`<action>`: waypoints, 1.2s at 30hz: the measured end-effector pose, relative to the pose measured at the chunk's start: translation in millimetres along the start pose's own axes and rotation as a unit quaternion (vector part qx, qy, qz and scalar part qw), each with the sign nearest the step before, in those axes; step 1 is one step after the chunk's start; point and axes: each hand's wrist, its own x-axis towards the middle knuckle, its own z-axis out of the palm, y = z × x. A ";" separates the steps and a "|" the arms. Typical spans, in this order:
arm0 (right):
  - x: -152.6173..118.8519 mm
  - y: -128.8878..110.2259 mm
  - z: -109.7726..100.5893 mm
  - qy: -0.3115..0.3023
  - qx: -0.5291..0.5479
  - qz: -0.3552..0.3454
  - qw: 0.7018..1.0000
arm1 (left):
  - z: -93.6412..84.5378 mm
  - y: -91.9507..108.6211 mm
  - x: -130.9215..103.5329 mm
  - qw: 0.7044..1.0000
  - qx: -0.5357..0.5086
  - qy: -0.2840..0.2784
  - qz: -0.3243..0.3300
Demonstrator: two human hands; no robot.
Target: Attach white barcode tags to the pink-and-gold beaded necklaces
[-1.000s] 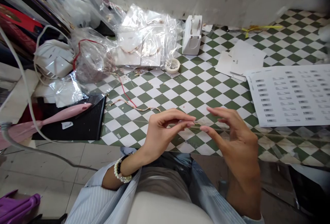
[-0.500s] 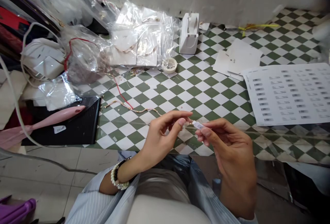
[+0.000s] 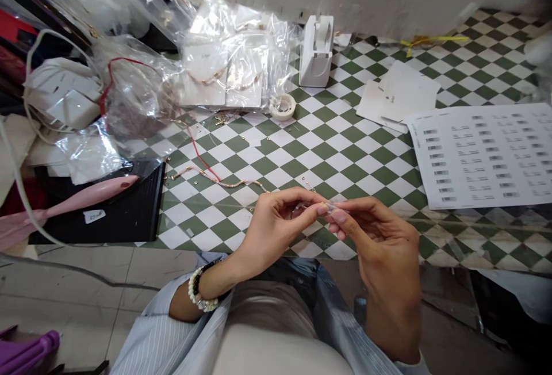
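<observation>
A small white barcode label (image 3: 331, 208) sits between my two hands, mostly covered by fingertips. My left hand (image 3: 282, 219) is closed, thumb and forefinger pinching the label's left end. From the other side my right hand (image 3: 375, 237) pinches the same label between thumb and fingers. A beaded strand (image 3: 233, 184) lies across the checkered table and runs up to my left hand; part of it loops under those fingers. Tiny gold beads (image 3: 307, 182) are scattered just beyond my hands.
A sheet of barcode labels (image 3: 487, 156) lies at right, below white cards (image 3: 409, 93). Behind stand a tape dispenser (image 3: 316, 56) and a tape roll (image 3: 282, 107). Plastic-bagged jewelry cards (image 3: 207, 76) fill the back left, with a pink handle-like object (image 3: 92, 194) on a black board (image 3: 140, 214).
My left thumb and forefinger have moved right and closed onto the label, which showed clearly between the hands before. The view has shifted slightly.
</observation>
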 end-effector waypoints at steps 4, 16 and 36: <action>-0.9 -1.8 4.7 0.006 -0.006 -0.012 1.000 | -0.1 -4.2 2.4 1.000 -0.019 -0.021 -0.011; 18.4 -3.1 -22.5 -0.156 -0.088 -0.067 0.982 | -8.3 5.7 3.2 0.995 0.021 -0.098 -0.022; 41.7 3.2 -102.7 0.012 -0.358 -0.139 0.923 | -45.3 13.7 -12.9 0.931 0.355 -0.086 0.002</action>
